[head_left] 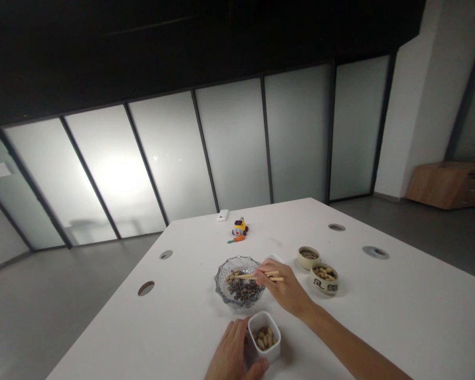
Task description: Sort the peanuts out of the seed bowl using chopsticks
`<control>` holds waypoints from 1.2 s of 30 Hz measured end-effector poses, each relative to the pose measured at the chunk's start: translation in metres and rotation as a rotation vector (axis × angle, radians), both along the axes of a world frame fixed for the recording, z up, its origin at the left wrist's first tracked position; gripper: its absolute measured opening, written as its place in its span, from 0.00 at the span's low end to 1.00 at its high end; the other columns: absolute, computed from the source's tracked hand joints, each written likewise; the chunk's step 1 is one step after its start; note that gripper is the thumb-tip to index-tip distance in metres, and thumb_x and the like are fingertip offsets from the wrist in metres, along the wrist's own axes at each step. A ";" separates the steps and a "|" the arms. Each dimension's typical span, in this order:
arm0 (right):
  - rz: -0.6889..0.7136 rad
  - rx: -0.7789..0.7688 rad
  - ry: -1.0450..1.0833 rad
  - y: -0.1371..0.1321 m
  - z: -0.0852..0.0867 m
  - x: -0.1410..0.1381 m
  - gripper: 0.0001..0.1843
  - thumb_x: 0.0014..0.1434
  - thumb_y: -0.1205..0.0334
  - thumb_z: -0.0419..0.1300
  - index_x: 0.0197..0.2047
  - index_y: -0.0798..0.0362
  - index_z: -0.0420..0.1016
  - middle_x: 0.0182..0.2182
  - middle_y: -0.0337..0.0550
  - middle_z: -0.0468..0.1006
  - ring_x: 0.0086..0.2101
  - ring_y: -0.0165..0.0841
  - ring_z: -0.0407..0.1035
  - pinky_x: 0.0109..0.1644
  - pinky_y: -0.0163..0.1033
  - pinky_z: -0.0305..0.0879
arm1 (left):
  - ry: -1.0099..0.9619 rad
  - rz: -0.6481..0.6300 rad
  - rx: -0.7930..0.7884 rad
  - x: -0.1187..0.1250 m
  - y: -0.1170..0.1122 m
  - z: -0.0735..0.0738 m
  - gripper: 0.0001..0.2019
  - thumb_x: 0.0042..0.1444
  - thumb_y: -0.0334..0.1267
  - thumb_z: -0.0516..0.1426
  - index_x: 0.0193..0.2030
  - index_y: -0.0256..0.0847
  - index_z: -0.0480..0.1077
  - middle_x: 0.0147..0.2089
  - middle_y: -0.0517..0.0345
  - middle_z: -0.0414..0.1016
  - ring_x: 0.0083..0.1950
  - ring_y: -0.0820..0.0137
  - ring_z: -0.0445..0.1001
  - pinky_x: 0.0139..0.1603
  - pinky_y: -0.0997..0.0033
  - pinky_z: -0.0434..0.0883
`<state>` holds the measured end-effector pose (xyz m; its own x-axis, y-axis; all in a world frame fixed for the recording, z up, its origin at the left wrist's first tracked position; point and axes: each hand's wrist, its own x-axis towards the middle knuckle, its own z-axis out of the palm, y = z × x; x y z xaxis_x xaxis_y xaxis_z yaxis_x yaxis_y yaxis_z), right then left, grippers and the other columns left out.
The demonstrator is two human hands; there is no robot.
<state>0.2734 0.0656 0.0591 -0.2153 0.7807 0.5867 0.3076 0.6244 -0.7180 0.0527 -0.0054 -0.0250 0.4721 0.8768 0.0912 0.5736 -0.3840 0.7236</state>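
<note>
My right grip pinches chopsticks, tips picking in the glass bowl just beyond; my left grip clasps the peanut cup. Lifting needs a firm pinch.

R hand grips chopsticks, tips in glass bowl of mixed nuts and seeds, mid-desk. L hand steadies white cup w/ peanuts at near edge. Two round cups nr R hand. Small toy, white box by far edge of desk.
</note>
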 end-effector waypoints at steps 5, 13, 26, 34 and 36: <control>-0.028 -0.105 0.223 0.006 0.035 0.028 0.29 0.64 0.33 0.65 0.33 0.52 0.85 0.36 0.49 0.85 0.34 0.41 0.82 0.37 0.42 0.84 | 0.046 0.037 -0.054 0.004 -0.003 0.012 0.31 0.52 0.36 0.65 0.64 0.39 0.68 0.61 0.41 0.75 0.60 0.47 0.72 0.64 0.52 0.68; 0.242 -0.412 0.104 -0.016 0.087 0.083 0.23 0.58 0.40 0.73 0.31 0.53 0.88 0.32 0.49 0.87 0.30 0.40 0.84 0.35 0.40 0.85 | 0.047 0.019 -0.030 0.007 -0.011 0.027 0.31 0.54 0.35 0.63 0.66 0.39 0.67 0.62 0.43 0.75 0.61 0.49 0.71 0.65 0.53 0.68; 0.096 -0.381 0.065 -0.017 0.073 0.045 0.33 0.56 0.26 0.67 0.31 0.52 0.83 0.26 0.45 0.85 0.29 0.42 0.84 0.36 0.43 0.84 | 0.074 0.069 0.026 0.009 -0.023 0.042 0.23 0.62 0.39 0.63 0.63 0.43 0.68 0.59 0.47 0.77 0.58 0.52 0.73 0.65 0.53 0.68; 0.042 -0.339 0.301 -0.005 0.062 0.050 0.30 0.56 0.29 0.71 0.32 0.51 0.82 0.29 0.45 0.84 0.31 0.42 0.84 0.40 0.49 0.87 | 0.096 0.052 0.053 0.009 -0.023 0.041 0.23 0.64 0.41 0.66 0.63 0.43 0.68 0.61 0.47 0.76 0.59 0.51 0.74 0.64 0.52 0.70; -0.014 -0.268 0.330 -0.001 0.049 0.041 0.30 0.57 0.29 0.70 0.35 0.51 0.82 0.32 0.46 0.84 0.34 0.42 0.84 0.44 0.50 0.87 | 0.101 0.049 0.065 0.010 -0.024 0.041 0.20 0.64 0.41 0.66 0.60 0.43 0.69 0.59 0.48 0.77 0.58 0.52 0.74 0.62 0.53 0.70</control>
